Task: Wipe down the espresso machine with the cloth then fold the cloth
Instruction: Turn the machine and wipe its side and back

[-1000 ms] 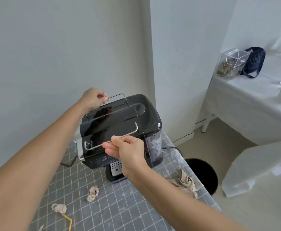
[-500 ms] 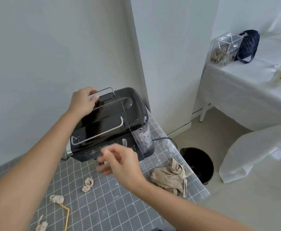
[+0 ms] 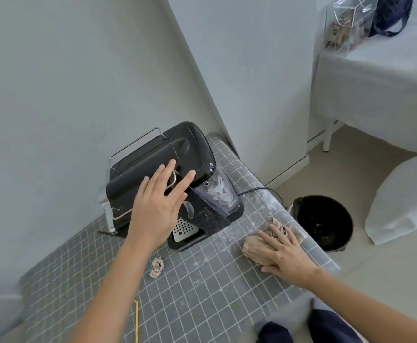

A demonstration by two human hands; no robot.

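Now right hand (image 3: 285, 253) lies flat, fingers spread, on cloth (image 3: 254, 247) at the table edge; left hand (image 3: 156, 206), open, hovers over espresso machine (image 3: 192, 154). Bunch cloth firmly before lifting; steady the machine.

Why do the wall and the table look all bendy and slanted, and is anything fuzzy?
Head view: the wide lens bends and tilts the wall and gridded table; the left hand over the espresso machine looks slightly smeared; the bottom edge is fuzzy.

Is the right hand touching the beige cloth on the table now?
Touching. The head view shows the right hand lying flat, fingers spread, on the cloth.
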